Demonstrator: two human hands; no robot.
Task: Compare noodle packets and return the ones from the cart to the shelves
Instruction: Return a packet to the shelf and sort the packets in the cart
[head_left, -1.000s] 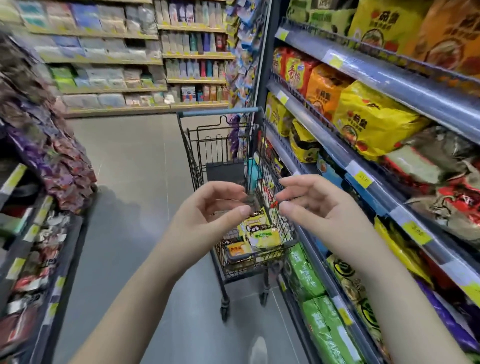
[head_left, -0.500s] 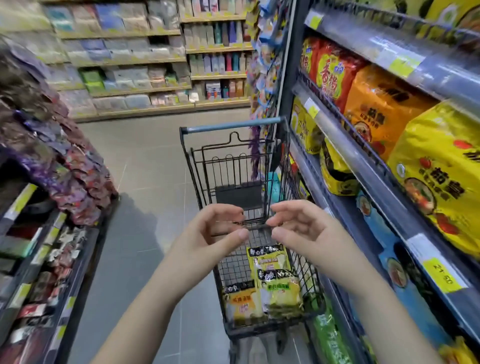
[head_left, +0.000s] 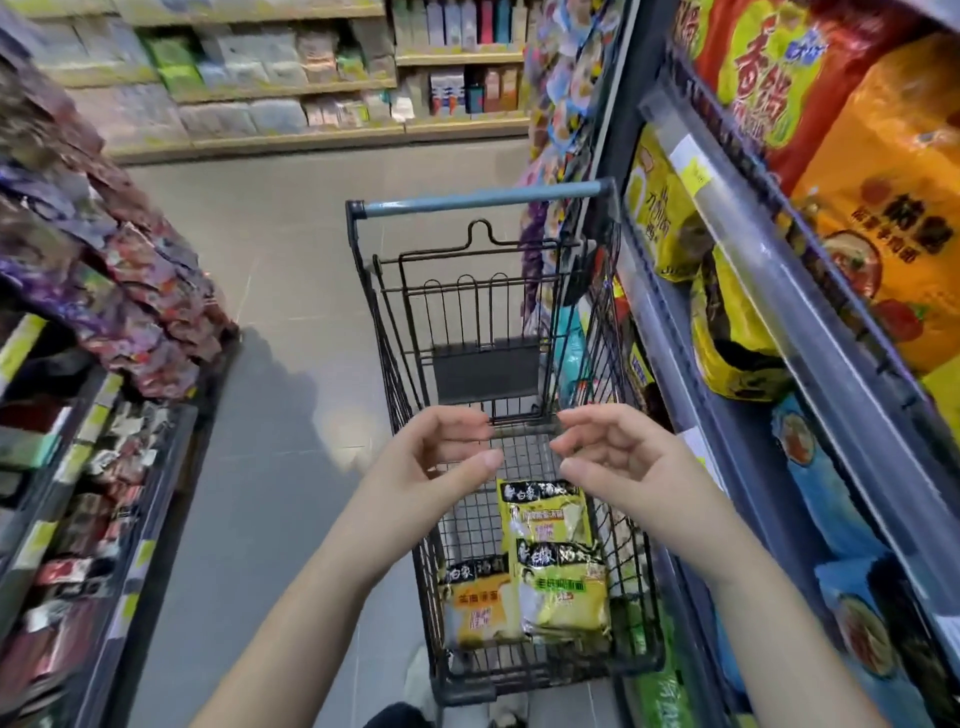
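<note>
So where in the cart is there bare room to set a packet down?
Bare wire floor of the cart lies between the seat flap and the top yellow packet, and in a strip along the left wall beyond the orange packet. The near end is crowded with packets.

Head-worn camera looks forward and down, close above the cart (head_left: 485, 371).

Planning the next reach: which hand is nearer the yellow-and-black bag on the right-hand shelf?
Right. The right hand hovers over the cart, below and left of the yellow-and-black bag; the left hand hovers farther left, beyond the right one.
</note>
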